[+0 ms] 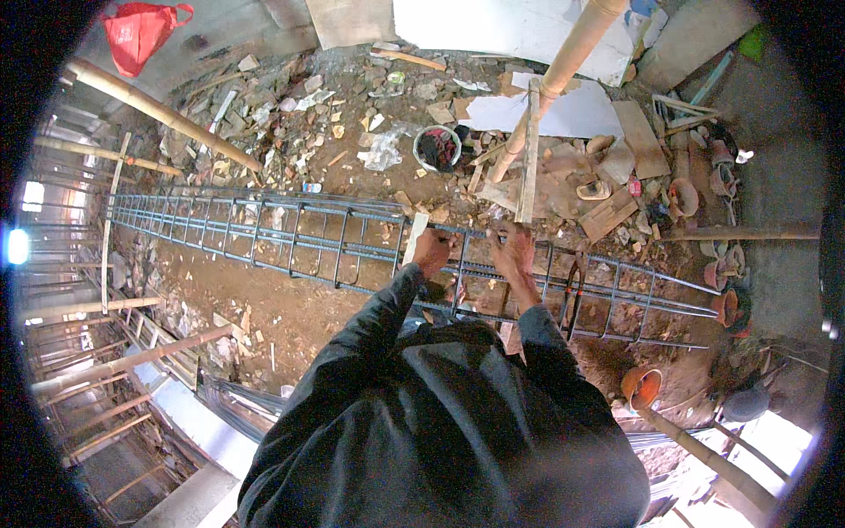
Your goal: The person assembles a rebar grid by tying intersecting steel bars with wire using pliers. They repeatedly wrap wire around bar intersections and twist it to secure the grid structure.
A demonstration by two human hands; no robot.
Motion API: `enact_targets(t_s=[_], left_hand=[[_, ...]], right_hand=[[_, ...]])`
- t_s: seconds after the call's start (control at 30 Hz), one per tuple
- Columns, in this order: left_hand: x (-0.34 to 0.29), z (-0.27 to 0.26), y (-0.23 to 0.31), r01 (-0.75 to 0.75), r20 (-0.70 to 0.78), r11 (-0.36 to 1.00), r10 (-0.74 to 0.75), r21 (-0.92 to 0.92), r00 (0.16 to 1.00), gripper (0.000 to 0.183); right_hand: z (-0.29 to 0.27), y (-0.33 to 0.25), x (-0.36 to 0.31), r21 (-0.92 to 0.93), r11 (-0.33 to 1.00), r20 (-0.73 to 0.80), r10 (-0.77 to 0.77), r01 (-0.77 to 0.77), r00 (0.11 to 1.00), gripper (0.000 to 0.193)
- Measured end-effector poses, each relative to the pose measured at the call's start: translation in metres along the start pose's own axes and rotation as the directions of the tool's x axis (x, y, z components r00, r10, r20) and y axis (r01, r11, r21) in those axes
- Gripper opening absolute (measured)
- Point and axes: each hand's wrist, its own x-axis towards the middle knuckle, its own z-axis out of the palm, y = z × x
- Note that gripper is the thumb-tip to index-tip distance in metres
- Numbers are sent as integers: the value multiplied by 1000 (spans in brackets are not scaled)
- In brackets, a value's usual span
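A long rebar cage point(326, 242) of dark steel bars and square stirrups runs across the view in front of me. My left hand point(432, 251) is closed, fingers curled at the cage's upper bar, beside a pale wooden strip point(415, 239). Just to its right, my right hand point(514, 253) reaches over the same bar with bent, drawn-in fingers. What either hand holds is too small or hidden to make out. A rusty, narrow loop-shaped tool point(574, 295) rests on the cage to the right of my right hand.
Bamboo poles point(563, 62) slant up at the back, with a wooden post point(529, 158) close beyond my right hand. Rubble surrounds a bucket point(437, 148) of dark material. An orange bucket point(642, 387) lies at right; a red bag point(141, 37) hangs at far left.
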Motion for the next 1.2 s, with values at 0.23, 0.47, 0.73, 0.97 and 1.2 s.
enact_targets(t_s=[0.23, 0.47, 0.73, 0.97, 1.2], left_hand=[[1, 19, -5, 195, 100, 710, -174, -677, 980, 13], [3, 18, -1, 233, 80, 731, -238, -642, 968, 9], [7, 37, 13, 324, -77, 889, -366, -323, 928, 9], [-3, 55, 16, 151, -345, 987, -158, -46, 925, 23], [-13, 48, 21, -27, -447, 963, -100, -269, 889, 52]], right_hand=[[3, -2, 37, -292, 955, 419, 82, 48, 904, 52], [73, 28, 55, -239, 957, 176, -126, 166, 976, 48], [74, 51, 77, -122, 970, 316, 237, -208, 919, 46], [65, 57, 52, 163, 978, 40, -138, 130, 990, 28], [29, 14, 28, 185, 981, 50, -74, 64, 996, 29]])
